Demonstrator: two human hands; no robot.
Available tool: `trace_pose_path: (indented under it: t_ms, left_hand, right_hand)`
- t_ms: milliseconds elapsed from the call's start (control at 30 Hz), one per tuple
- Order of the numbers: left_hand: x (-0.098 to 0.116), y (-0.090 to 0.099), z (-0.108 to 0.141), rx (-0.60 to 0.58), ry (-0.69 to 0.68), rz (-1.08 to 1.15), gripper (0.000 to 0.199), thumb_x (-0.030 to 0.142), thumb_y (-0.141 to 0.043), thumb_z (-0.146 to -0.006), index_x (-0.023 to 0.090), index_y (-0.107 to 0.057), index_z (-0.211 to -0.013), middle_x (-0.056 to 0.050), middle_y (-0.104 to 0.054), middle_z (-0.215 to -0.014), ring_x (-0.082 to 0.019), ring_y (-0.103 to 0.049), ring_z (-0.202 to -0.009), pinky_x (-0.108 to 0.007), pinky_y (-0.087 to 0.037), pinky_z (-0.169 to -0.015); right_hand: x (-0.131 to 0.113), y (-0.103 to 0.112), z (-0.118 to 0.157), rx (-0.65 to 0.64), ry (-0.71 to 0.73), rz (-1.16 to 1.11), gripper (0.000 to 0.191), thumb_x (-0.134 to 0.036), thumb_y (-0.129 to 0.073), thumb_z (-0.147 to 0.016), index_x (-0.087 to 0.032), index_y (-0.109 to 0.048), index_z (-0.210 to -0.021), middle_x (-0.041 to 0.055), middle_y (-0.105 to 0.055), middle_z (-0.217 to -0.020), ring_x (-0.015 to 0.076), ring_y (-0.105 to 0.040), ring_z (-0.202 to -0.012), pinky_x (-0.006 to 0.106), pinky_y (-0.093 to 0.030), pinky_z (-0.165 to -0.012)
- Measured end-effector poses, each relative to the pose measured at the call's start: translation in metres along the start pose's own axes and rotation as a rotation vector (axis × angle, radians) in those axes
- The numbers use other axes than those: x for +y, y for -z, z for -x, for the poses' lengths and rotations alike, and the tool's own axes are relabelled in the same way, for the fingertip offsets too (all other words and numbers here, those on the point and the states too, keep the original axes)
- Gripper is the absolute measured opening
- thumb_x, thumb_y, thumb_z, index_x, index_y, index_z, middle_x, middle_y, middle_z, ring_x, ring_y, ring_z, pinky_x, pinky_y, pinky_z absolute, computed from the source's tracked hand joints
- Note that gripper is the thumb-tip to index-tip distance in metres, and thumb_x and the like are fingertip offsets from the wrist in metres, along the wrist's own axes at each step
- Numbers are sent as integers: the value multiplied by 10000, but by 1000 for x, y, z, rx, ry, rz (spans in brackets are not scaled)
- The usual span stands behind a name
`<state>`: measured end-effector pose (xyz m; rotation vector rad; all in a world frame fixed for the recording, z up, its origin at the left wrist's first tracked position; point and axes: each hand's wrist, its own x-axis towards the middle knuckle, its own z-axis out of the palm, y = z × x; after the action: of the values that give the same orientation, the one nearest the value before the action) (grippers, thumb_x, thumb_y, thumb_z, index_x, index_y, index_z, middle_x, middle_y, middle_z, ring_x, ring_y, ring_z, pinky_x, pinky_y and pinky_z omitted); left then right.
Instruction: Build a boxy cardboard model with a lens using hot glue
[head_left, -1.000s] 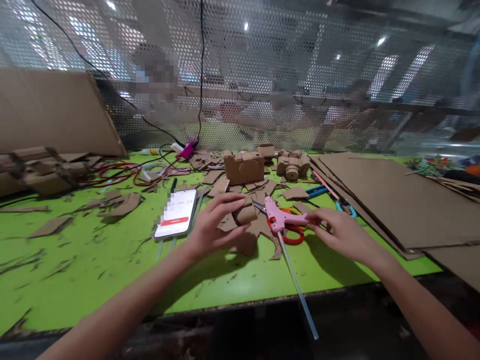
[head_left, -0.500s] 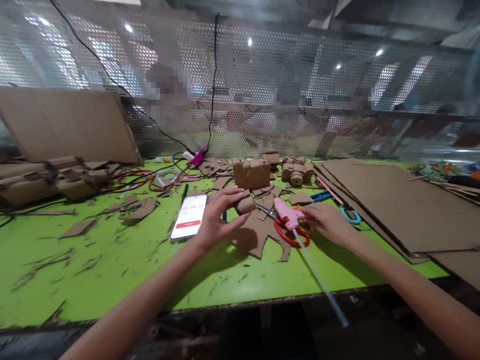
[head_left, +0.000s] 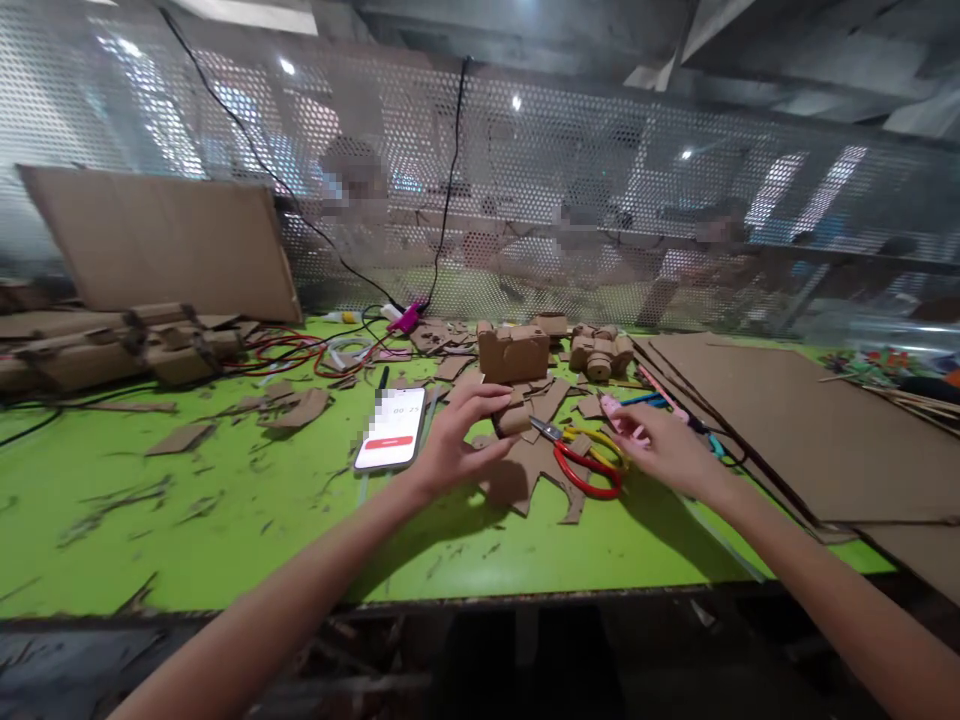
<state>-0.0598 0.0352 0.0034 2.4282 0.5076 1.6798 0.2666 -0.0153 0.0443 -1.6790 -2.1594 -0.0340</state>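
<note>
My left hand (head_left: 450, 445) pinches a small cardboard roll (head_left: 514, 420) between thumb and fingers, above the cardboard scraps. In my right hand (head_left: 671, 452) is a pink hot glue gun (head_left: 616, 410), mostly covered by the fingers and held low over the table. Its long clear glue stick (head_left: 724, 545) trails toward the table's front edge, partly behind my forearm. Between the hands lie scissors with red handles (head_left: 585, 488), and yellow handles (head_left: 611, 445) show beside them. A cut cardboard piece (head_left: 517, 485) rests under the roll.
Behind the hands stand a cardboard camera body (head_left: 514, 352) and a cardboard camera with a lens (head_left: 600, 352). A phone (head_left: 390, 430) lies left of my left hand. Cardboard sheets (head_left: 795, 430) cover the right side; cables (head_left: 300, 355) run at back left.
My right hand has moved the glue gun right and back, away from the scissors, and its glue stick has swung right. My left hand keeps the roll. The view has shifted slightly.
</note>
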Motion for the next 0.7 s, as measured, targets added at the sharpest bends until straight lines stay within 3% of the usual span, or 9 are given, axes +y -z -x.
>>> trace_pose_path:
  t_ms: [100, 200, 300, 400, 567, 700]
  left_hand:
    - [1, 0, -1, 23, -3, -18, 342, 202, -722, -816, 189, -620, -1142, -123, -681, -1169, -226, -677, -1098, -403, -598, -890]
    - [2, 1, -4, 49, -14, -16, 320, 174, -718, -804, 189, -621, -1109, -124, -684, -1156, -226, -676, -1093, -410, -584, -901]
    - [3, 2, -7, 71, -25, -8, 312, 170, -716, -800, 199, -628, -1098, -115, -687, -1145, -229, -676, -1083, -408, -579, -896]
    - [3, 4, -9, 122, -19, 6, 290, 180, -715, -804, 200, -635, -1082, -116, -686, -1136, -233, -676, -1086, -405, -576, -900]
    - [7, 7, -11, 123, 63, 32, 274, 196, -708, -804, 192, -637, -1069, -133, -679, -1171, -253, -669, -1119, -445, -569, -939]
    - [9, 8, -12, 122, 122, 107, 292, 194, -722, -789, 191, -640, -1070, -133, -673, -1186, -258, -656, -1143, -440, -579, -941]
  right_hand:
    - [-34, -16, -3, -282, -20, -68, 384, -407, -646, -811, -178, -652, -1119, 91, -712, -964, 243, -662, -806, 334, -498, -663]
    - [-42, -31, -13, -401, -122, -83, 296, -384, -691, -738, -188, -653, -957, 21, -669, -770, 198, -604, -678, 270, -404, -561]
    - [-37, -34, -22, -412, -175, -92, 184, -336, -697, -702, -199, -626, -803, -22, -615, -664, 163, -560, -609, 238, -338, -513]
    - [-33, -25, -27, -400, -189, -93, 166, -306, -699, -680, -191, -640, -785, -25, -591, -633, 149, -533, -586, 233, -299, -494]
    - [-24, -9, -28, -394, -276, -184, 322, -460, -731, -687, -182, -708, -848, -20, -609, -629, 139, -533, -556, 237, -335, -489]
    - [-18, 3, -24, -317, -300, -452, 483, -601, -805, -623, -171, -684, -807, -13, -597, -643, 142, -552, -559, 259, -423, -497]
